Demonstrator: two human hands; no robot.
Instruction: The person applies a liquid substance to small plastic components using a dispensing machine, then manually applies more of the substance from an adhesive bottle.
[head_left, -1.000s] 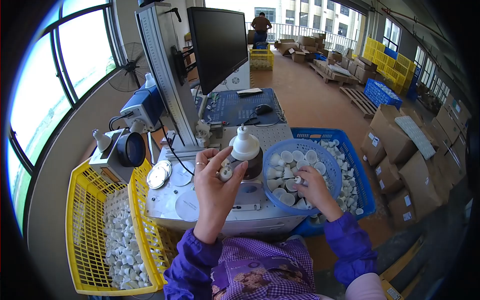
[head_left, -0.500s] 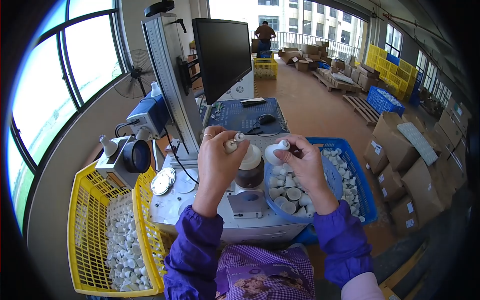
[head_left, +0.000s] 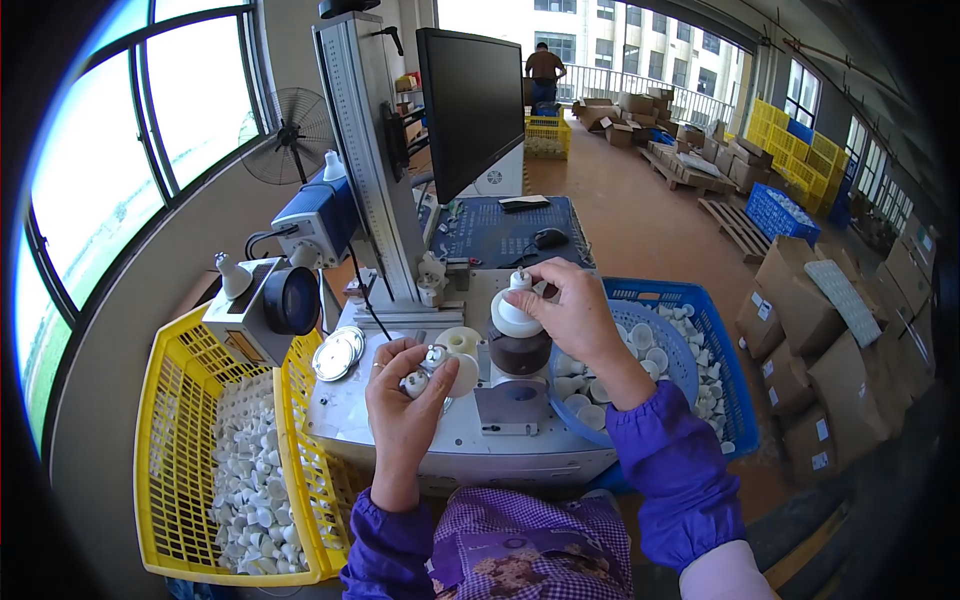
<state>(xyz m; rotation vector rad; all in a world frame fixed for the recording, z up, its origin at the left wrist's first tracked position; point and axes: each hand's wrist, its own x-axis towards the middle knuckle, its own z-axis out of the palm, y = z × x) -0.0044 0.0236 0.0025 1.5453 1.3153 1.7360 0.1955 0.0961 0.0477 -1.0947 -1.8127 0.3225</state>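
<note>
My left hand [head_left: 405, 400] is closed around white bulb housings. The metal-tipped necks of two bulb housings [head_left: 435, 356] stick up between its fingers, left of the fixture. My right hand [head_left: 580, 318] pinches the neck of another white bulb housing [head_left: 518, 305], whose wide end is down at the top of a dark round fixture [head_left: 520, 353]. In front of the fixture sits a small grey metal block [head_left: 508, 407]. Just behind my left fingers lies a pale ring-shaped piece [head_left: 461, 341]. A round blue basket [head_left: 690, 372] of housings stands beside my right wrist.
Yellow crate [head_left: 160, 450] full of housings at left; larger blue crate [head_left: 740, 400] at right. A column-mounted machine with lens [head_left: 292, 300] and monitor [head_left: 470, 110] stands behind. Metal discs [head_left: 338, 355] lie on the bench. Cardboard boxes [head_left: 790, 290] line the right; a person [head_left: 545, 70] stands far back.
My right hand has moved left from beside the round basket to above the fixture, carrying its housing. My left hand has lowered and drawn left from the fixture, still holding its housings.
</note>
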